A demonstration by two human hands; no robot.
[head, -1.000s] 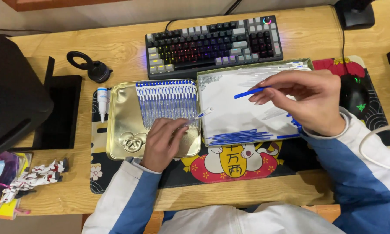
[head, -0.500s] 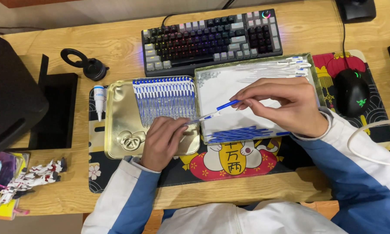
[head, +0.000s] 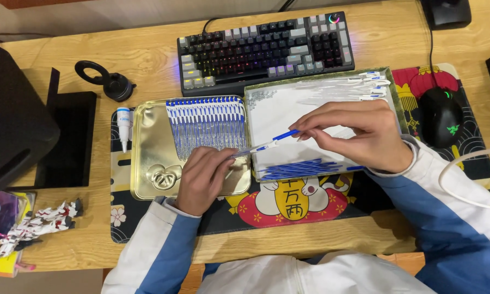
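The right hand (head: 359,136) is pinching a thin blue-and-white plastic pick (head: 268,145), passing it toward nine o'clock; the left hand (head: 204,177) is closing fingertips on its tip above the shallow gold metal tin (head: 147,179). A loose pinch could be dropping it onto the lined-up row of blue picks (head: 207,122), scattering them.

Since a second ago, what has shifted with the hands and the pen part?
The right hand has carried the blue and white pen part down and left, from over the right tray toward the left hand, which now meets its tip. The left hand stayed on the gold tray, by the row of blue pen parts. Keyboard and mouse unchanged.
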